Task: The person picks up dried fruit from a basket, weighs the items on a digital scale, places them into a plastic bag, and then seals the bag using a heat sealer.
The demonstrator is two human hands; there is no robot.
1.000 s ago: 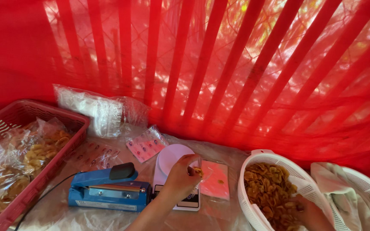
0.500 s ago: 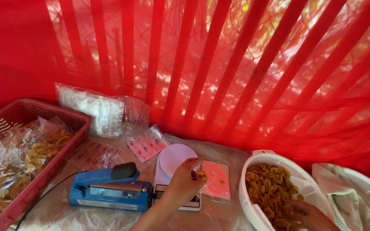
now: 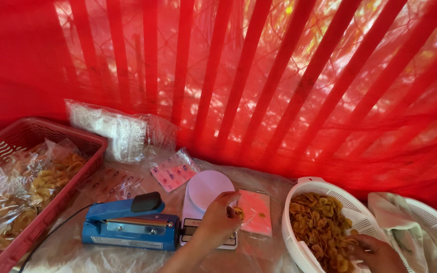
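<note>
Two hands work: left hand (image 3: 218,220) pinches what look like chips (image 3: 238,212) over the small bag (image 3: 255,212) at three o'clock of the scale (image 3: 206,194); right hand (image 3: 375,252) digs, fingers curled, into the still-heaped basket (image 3: 299,222).

The right hand (image 3: 375,253) is cut by the bottom edge, fingertips buried among chips (image 3: 319,227).

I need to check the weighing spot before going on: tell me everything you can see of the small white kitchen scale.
The small white kitchen scale looks like plastic, with a round, pale platter on a rectangular base and a front display strip. It sits flat on the plastic-covered table, right beside the blue heat sealer. The platter is bare. The left hand covers its front right corner, fingers pinching a chip.
</note>
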